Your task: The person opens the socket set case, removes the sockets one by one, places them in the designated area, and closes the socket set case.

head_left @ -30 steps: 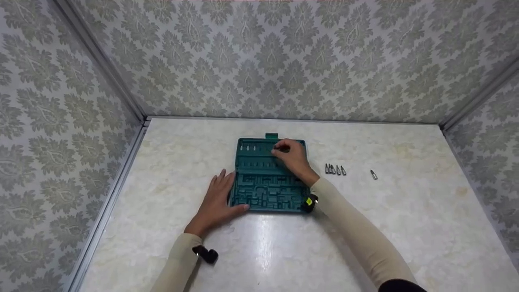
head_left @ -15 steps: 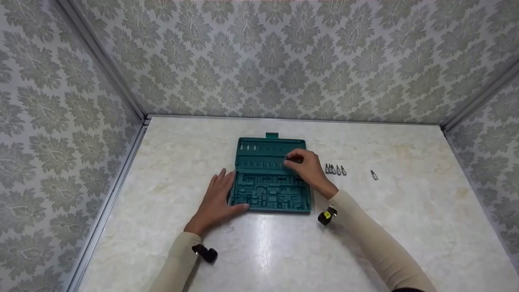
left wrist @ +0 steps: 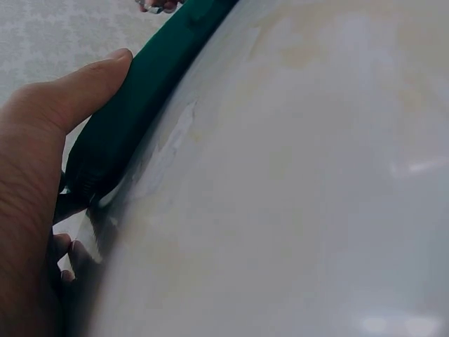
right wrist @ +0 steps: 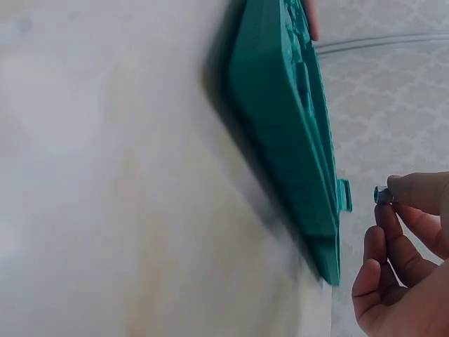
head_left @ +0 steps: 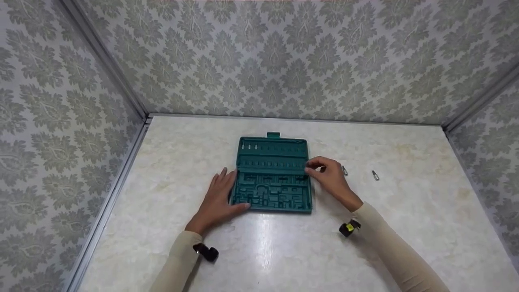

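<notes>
A green plastic bit case [head_left: 271, 170] lies unfolded on the table, with moulded recesses in its near half. My left hand [head_left: 217, 198] rests along its left side with fingers spread. In the left wrist view, that thumb [left wrist: 95, 81] lies on the front edge of the case [left wrist: 140, 105]. My right hand [head_left: 330, 178] is at the right edge of the case, pinching a small silver screwdriver bit [right wrist: 382, 195] between thumb and forefinger. Three bits [head_left: 249, 147] sit at the left of the lid's top row. Other slots in that row hold none.
One loose bit [head_left: 345, 170] lies just beyond my right hand, which hides the others beside it. Another bit [head_left: 375, 175] lies apart, farther right. Patterned walls [head_left: 275, 61] enclose the back and sides of the pale marbled table [head_left: 263, 251].
My right hand has moved from the lid's top row to the right and nearer, out to the case edge, pinching the bit. The left hand has stayed in place.
</notes>
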`<act>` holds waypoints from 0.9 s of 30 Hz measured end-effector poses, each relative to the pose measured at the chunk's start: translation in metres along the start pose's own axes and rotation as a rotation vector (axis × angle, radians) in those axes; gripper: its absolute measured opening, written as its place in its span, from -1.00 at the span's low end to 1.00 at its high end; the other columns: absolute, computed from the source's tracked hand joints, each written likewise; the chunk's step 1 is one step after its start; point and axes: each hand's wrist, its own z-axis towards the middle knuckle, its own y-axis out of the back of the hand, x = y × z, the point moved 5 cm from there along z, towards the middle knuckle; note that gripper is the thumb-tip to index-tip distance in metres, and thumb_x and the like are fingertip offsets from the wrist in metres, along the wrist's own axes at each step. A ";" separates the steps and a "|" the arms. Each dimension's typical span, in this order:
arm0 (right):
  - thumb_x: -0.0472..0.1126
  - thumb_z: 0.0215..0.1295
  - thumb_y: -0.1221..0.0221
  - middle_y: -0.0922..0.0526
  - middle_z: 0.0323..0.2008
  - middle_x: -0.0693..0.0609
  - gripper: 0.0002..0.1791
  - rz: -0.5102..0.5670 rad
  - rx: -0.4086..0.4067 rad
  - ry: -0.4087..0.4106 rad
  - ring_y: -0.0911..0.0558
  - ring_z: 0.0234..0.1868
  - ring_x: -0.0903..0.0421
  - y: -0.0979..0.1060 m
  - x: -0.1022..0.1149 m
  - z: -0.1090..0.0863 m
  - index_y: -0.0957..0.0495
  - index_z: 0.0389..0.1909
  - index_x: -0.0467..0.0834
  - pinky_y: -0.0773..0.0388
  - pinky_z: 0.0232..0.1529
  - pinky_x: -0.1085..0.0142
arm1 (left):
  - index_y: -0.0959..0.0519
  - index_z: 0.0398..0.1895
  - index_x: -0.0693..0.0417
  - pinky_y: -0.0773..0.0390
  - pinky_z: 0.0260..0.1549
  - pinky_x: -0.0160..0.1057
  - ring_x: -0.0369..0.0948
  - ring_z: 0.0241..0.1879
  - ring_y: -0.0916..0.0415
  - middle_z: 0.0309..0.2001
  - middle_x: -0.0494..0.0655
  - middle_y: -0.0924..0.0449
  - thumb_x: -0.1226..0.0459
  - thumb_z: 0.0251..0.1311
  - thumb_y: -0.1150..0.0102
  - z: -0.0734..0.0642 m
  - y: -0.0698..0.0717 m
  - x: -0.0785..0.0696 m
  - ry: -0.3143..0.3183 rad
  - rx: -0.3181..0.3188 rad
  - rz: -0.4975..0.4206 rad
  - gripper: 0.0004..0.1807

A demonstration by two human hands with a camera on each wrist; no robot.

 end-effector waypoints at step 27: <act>-0.32 0.46 -0.43 -0.82 -0.11 -0.24 -0.79 -0.050 -0.207 -0.178 -0.67 -0.26 0.21 0.087 -0.067 -0.046 -0.80 0.02 -0.32 -0.64 -0.33 0.51 | 0.04 0.84 0.00 0.37 0.74 0.04 -0.04 0.80 0.34 0.79 -0.01 -0.02 -0.50 0.15 -0.34 0.003 0.000 -0.001 -0.012 0.021 0.034 0.39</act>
